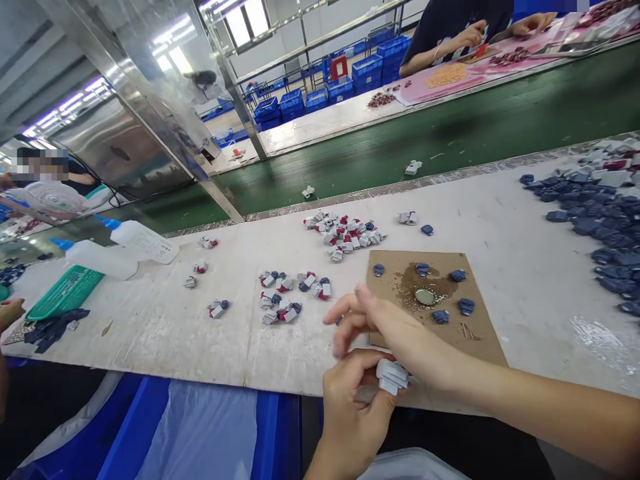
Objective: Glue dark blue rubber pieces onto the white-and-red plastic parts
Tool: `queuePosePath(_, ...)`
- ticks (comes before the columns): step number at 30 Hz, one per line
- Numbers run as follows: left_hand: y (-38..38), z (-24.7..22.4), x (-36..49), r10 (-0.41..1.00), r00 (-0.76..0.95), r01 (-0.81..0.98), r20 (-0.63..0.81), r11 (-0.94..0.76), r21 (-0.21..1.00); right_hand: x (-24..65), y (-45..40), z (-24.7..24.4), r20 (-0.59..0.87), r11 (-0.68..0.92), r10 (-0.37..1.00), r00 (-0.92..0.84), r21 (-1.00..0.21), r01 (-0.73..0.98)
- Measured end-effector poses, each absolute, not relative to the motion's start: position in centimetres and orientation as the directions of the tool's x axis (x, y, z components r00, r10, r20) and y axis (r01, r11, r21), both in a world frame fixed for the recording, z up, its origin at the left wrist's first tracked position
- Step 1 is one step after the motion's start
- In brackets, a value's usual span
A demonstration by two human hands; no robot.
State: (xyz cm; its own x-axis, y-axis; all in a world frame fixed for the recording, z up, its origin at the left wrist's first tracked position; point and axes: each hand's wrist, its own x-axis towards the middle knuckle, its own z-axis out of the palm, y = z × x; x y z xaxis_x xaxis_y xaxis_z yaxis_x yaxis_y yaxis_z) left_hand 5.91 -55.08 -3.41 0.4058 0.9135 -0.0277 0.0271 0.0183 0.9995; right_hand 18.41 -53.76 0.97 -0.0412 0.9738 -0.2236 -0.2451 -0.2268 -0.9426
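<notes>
My left hand (353,407) is closed around a small light-grey piece (391,377), held between thumb and fingers at the table's near edge. Above it, my right hand (383,327) reaches across with its fingers apart, and nothing shows between them; its palm side near the grey piece is partly hidden. Behind my right hand lies a brown cardboard sheet (483,333) with several dark-blue pieces (466,306), a small round metal cap (425,297) and a wet stain. Small groups of grey, red and blue pieces (280,313) sit left of my hands.
A larger pile of grey and red pieces (345,230) lies behind. Many blue pieces (617,257) cover the right side. White bottles (145,241) and a green basket (65,291) stand left. Beyond runs a green conveyor (350,170); other people sit across and at the left.
</notes>
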Motion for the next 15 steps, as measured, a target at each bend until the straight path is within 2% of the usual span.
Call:
queuePosePath(2, -55.7, -4.2, 5.6, 0.918, 0.394, 0.113, 0.055, -0.108, 0.988, 18.0, -54.2, -0.1, -0.298, -0.315, 0.949, -0.100, -0.901, -0.299)
queuePosePath(5, -56.6, -5.5, 4.9, 0.873, 0.446, 0.275, 0.198, -0.344, 0.898, 17.5, -54.7, -1.6, -0.319, -0.332, 0.943, -0.101, -0.864, -0.379)
queuePosePath(8, -55.9, -5.7, 4.2, 0.775, 0.570, 0.266, 0.274, -0.489, 0.831, 16.7, -54.3, -1.9, -0.309, -0.287, 0.950, -0.037, -0.823, -0.489)
queuePosePath(10, -54.3, -5.4, 3.7, 0.721, 0.634, 0.223, 0.278, -0.516, 0.827, 16.4, -53.7, -1.5, -0.298, -0.212, 0.951, 0.088, -0.828, -0.519)
queuePosePath(12, -52.2, -5.4, 3.0, 0.705, 0.651, 0.291, 0.282, -0.575, 0.765, 17.2, -53.6, -1.0, -0.250, -0.095, 0.928, 0.277, -0.876, -0.472)
queuePosePath(13, -51.1, -5.7, 2.5, 0.719, 0.631, 0.383, 0.293, -0.617, 0.688, 18.2, -53.8, -1.0, -0.206, -0.027, 0.898, 0.389, -0.908, -0.419)
queuePosePath(15, -49.5, -7.1, 1.4, 0.767, 0.529, 0.619, 0.364, -0.642, 0.452, 21.2, -55.0, -1.8, -0.093, 0.080, 0.796, 0.599, -0.963, -0.256)
